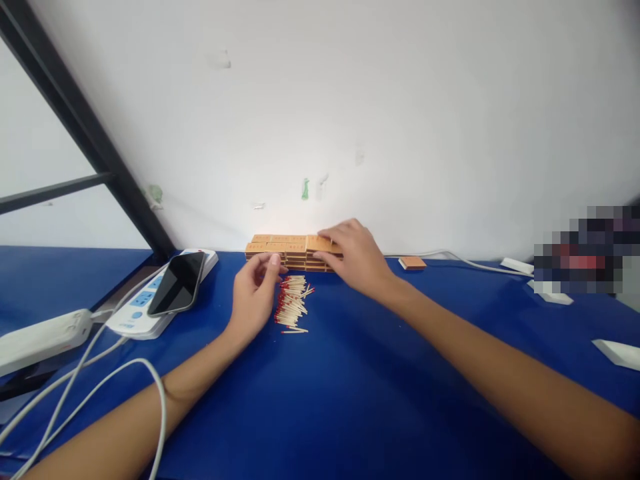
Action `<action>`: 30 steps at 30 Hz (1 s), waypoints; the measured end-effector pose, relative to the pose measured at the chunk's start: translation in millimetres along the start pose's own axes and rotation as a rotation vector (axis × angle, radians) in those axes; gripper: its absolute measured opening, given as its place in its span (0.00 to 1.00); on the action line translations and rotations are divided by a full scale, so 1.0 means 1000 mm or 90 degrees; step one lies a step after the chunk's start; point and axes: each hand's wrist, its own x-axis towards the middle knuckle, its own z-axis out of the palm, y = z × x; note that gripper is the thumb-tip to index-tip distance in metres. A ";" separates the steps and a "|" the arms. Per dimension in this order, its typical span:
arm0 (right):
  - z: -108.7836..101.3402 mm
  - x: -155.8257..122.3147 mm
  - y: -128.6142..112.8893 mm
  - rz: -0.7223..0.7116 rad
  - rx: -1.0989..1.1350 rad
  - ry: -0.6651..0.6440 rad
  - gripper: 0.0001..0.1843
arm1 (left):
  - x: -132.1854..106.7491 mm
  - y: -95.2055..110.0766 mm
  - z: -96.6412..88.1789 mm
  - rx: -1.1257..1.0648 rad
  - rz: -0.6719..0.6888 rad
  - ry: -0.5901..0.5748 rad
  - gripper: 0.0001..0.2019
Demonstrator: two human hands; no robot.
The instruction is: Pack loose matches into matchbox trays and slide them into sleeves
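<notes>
One stack of matchboxes stood at the far edge of the blue table. One single matchbox lay to its right, and one pile of matches, too many to count, lay just in front. My right hand covered the stack's right end; I could not tell its grip. My left hand, fingers curled narrow, lay just left of the pile.

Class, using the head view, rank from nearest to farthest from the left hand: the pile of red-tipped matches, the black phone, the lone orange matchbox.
1. Pile of red-tipped matches, just right of the left hand.
2. Black phone, to its left, on a white power strip.
3. Lone orange matchbox, far to the right.
</notes>
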 end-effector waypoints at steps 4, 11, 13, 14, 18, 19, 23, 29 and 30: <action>0.001 0.031 0.018 0.007 -0.035 -0.003 0.11 | 0.009 -0.008 -0.006 -0.017 -0.023 0.017 0.23; -0.092 -0.030 0.048 0.080 -0.092 0.084 0.09 | -0.005 0.000 0.000 0.086 0.049 -0.066 0.16; -0.130 -0.055 0.075 0.221 -0.114 0.045 0.05 | -0.011 0.004 0.001 0.141 0.092 -0.105 0.14; -0.147 -0.067 0.089 0.305 -0.127 0.029 0.04 | -0.013 0.005 0.002 0.159 0.112 -0.119 0.13; -0.180 -0.103 0.137 0.435 -0.181 0.031 0.05 | -0.017 0.003 0.001 0.222 0.205 -0.144 0.10; -0.180 -0.108 0.144 0.433 -0.178 0.027 0.07 | -0.017 0.002 0.001 0.242 0.230 -0.156 0.10; -0.166 -0.114 0.158 0.388 -0.186 -0.039 0.13 | -0.012 -0.004 0.000 0.289 0.306 -0.168 0.08; -0.185 -0.124 0.183 0.570 -0.422 -0.147 0.13 | -0.006 0.000 -0.002 0.331 0.388 -0.157 0.07; -0.196 -0.130 0.191 0.607 -0.442 -0.144 0.14 | -0.007 0.002 -0.002 0.336 0.403 -0.156 0.08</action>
